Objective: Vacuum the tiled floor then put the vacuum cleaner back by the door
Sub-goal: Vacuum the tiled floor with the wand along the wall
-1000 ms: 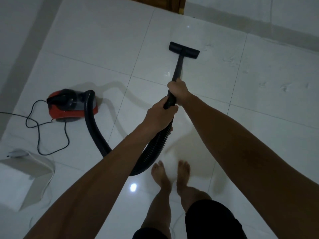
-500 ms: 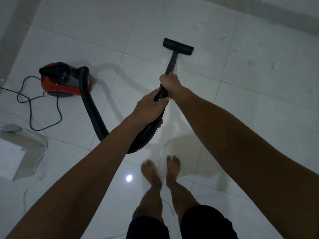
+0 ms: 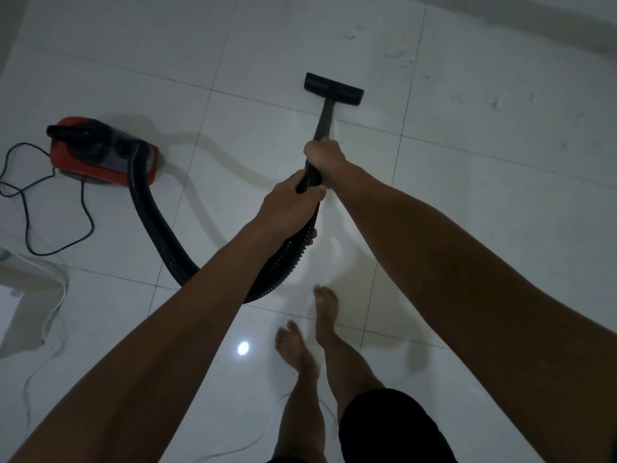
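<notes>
White tiles (image 3: 500,212); hands (image 3: 307,185) grip unlabelled vacuum wand (image 3: 325,118).

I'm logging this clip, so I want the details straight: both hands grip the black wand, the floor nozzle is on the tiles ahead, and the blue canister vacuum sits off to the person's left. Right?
Not quite: the canister vacuum is red and black, not blue, as the head view shows. The rest holds: left hand and right hand grip the black wand, with the floor nozzle on the tiles ahead.
</notes>
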